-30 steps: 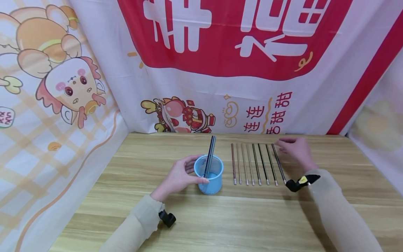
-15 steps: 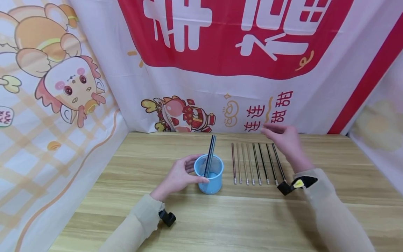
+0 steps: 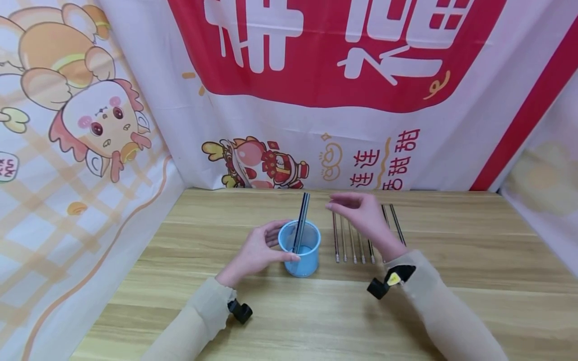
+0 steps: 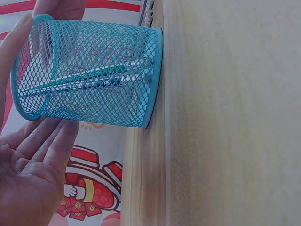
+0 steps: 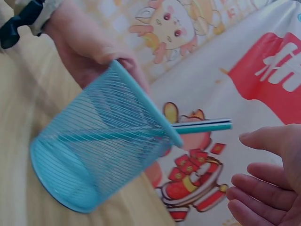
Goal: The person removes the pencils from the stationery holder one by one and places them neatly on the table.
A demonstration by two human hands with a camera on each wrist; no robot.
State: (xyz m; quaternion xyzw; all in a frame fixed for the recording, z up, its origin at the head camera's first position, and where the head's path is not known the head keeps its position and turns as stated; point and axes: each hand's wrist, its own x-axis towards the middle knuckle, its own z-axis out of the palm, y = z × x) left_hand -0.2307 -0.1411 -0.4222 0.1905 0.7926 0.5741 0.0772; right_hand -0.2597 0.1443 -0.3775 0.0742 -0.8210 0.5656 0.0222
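A light-blue mesh pen holder (image 3: 301, 265) stands on the wooden table. My left hand (image 3: 258, 251) holds it from the left, thumb at the near rim and fingers round the far side. Two or so pencils (image 3: 303, 215) lean inside it, their upper ends above the rim; the left wrist view shows them through the mesh (image 4: 89, 80). To the right lies a row of pencils (image 3: 336, 240), eraser ends toward me. Over the row's far left part hovers my right hand (image 3: 361, 213), hiding some pencils. In the right wrist view its fingers (image 5: 256, 186) hold nothing.
The wooden tabletop (image 3: 280, 316) reaches back to a printed cloth wall (image 3: 198, 120) in red and white. Another cloth with cartoon figures (image 3: 104, 125) borders the left side. Each wrist wears a small black camera (image 3: 240, 312).
My right hand has moved left from the right end of the pencil row, rising and then lowering over its left part. The left hand and the pen holder have stayed put.
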